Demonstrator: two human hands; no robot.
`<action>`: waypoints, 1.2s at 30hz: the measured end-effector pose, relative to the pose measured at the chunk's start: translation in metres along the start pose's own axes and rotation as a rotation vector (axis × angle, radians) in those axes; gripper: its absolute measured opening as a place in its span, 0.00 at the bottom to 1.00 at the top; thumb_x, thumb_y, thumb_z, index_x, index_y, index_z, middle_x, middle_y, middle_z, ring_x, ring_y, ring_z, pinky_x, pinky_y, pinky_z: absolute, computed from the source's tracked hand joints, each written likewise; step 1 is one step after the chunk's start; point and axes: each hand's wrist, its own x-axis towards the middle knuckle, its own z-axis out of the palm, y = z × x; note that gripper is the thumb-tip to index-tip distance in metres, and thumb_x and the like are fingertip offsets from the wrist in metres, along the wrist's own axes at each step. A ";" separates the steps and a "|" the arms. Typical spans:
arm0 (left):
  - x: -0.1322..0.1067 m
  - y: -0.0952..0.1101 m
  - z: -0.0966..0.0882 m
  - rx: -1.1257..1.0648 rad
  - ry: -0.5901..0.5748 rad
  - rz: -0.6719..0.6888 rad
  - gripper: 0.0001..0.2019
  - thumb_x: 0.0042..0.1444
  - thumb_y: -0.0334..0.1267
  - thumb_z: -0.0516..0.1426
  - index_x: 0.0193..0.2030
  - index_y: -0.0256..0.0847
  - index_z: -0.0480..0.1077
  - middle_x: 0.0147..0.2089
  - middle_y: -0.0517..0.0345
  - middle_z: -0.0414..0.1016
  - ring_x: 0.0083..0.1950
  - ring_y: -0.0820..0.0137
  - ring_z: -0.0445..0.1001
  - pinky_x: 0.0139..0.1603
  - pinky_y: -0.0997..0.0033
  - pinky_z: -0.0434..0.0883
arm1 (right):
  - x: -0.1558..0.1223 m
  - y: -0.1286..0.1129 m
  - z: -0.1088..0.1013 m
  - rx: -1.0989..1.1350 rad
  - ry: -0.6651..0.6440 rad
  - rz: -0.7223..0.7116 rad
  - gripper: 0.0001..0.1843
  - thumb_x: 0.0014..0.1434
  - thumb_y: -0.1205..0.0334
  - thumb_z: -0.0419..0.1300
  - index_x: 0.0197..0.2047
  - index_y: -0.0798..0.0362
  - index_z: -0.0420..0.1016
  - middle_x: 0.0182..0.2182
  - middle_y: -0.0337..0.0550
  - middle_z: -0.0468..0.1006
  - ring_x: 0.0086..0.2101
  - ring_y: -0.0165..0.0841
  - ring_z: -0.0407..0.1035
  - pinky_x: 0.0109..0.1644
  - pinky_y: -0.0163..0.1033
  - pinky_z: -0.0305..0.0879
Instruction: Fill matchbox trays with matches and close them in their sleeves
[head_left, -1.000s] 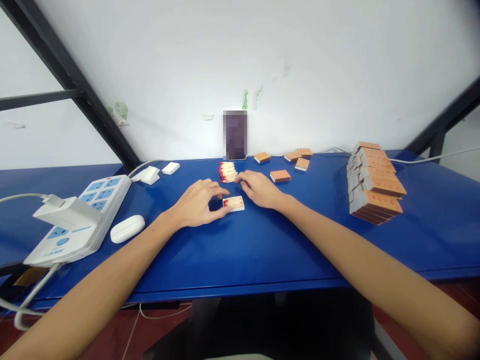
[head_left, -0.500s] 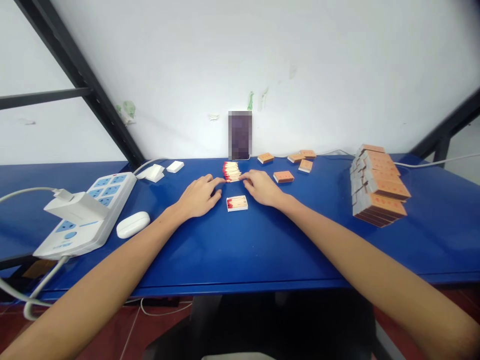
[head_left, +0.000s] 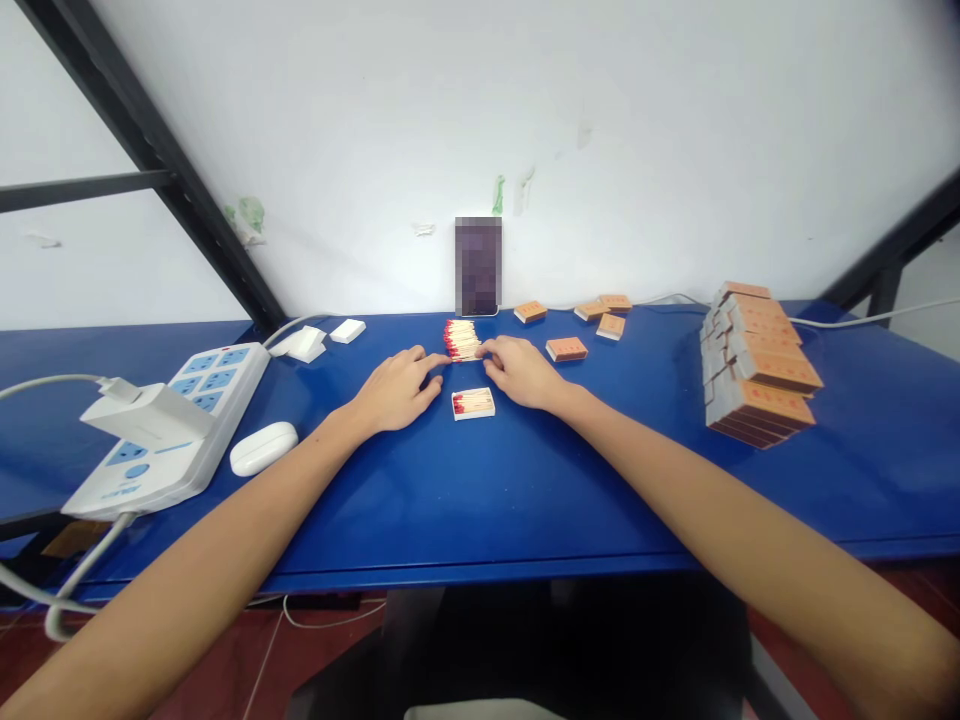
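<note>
A loose pile of red-tipped matches (head_left: 463, 341) lies on the blue table between my two hands, heads to the left. The index finger of my left hand (head_left: 401, 388) reaches the red heads at the near edge of the pile, thumb apart from it. From the other side, the index fingertip of my right hand (head_left: 520, 370) touches the plain ends, with the thumb below and the other fingers partly curled. Neither hand grips anything. Just nearer to me sits a white matchbox tray (head_left: 474, 414) with matches inside.
Orange matchboxes are stacked (head_left: 776, 345) at the right. Several more, including one matchbox (head_left: 567, 349), lie beyond my right hand. A phone (head_left: 478, 266) leans on the wall. Left are white trays (head_left: 348, 331), a white rounded case (head_left: 264, 449) and a power strip (head_left: 247, 365).
The camera view has shifted very slightly. Both hands stay at the two sides of the match pile, with no clear movement of the matches.
</note>
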 end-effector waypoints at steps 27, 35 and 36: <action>0.002 -0.003 0.002 0.005 -0.019 0.018 0.22 0.67 0.42 0.46 0.65 0.41 0.64 0.41 0.52 0.69 0.44 0.61 0.71 0.47 0.61 0.68 | 0.007 -0.002 0.001 0.041 -0.018 0.095 0.09 0.65 0.57 0.56 0.42 0.49 0.76 0.34 0.40 0.77 0.31 0.32 0.66 0.33 0.36 0.50; 0.003 -0.002 0.001 0.014 -0.060 -0.023 0.24 0.67 0.42 0.46 0.66 0.39 0.63 0.45 0.49 0.71 0.46 0.60 0.71 0.50 0.60 0.68 | 0.004 0.008 0.003 0.118 -0.020 -0.002 0.07 0.63 0.59 0.58 0.38 0.51 0.76 0.27 0.36 0.74 0.27 0.28 0.63 0.32 0.35 0.49; 0.003 -0.002 0.001 0.015 -0.060 -0.023 0.24 0.67 0.42 0.46 0.66 0.39 0.63 0.45 0.49 0.71 0.46 0.60 0.71 0.50 0.59 0.68 | 0.004 0.008 0.003 0.120 -0.012 -0.002 0.07 0.63 0.60 0.58 0.38 0.51 0.76 0.27 0.36 0.74 0.27 0.28 0.63 0.32 0.35 0.49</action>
